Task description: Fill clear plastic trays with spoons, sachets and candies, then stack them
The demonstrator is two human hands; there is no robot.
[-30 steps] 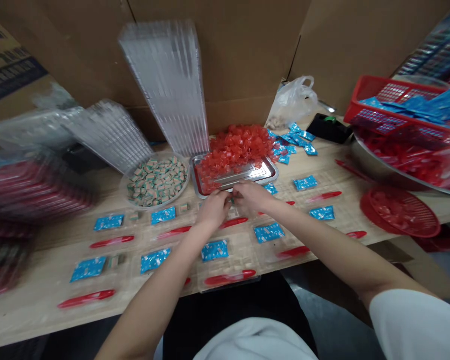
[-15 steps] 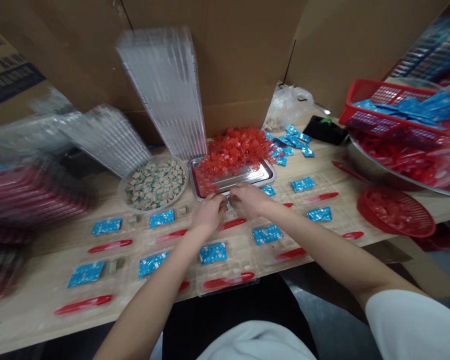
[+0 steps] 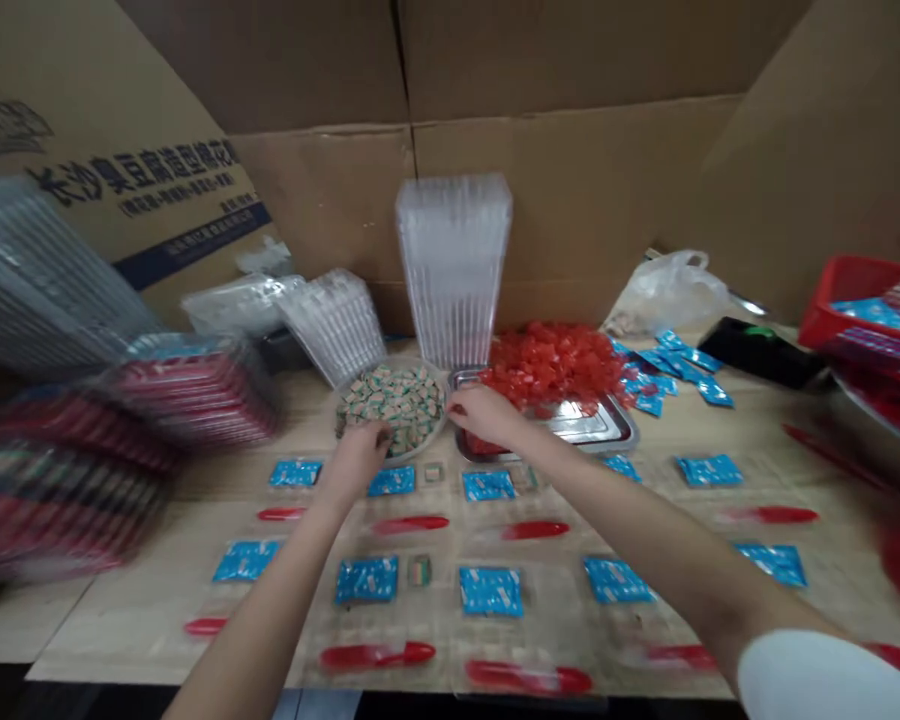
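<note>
Clear plastic bowl [image 3: 444, 405] of beige-green cubes [image 3: 394, 405]: left hand [image 3: 352, 465] newly moved here from the steel tray [image 3: 619, 430], left fingers [image 3: 377, 435] curled at the rim, grip unclear; right hand [image 3: 487, 415] stays beside the bowl, right fingers [image 3: 456, 405] slightly bent, apparently empty.

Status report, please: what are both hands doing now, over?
Left hand at plate of striped candies. Right hand at steel tray of red candies. Blue sachets in front.

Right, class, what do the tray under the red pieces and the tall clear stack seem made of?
The tray looks like polished steel: its rim shines grey. The stacked clear trays look like thin moulded plastic, see-through and ridged.
</note>
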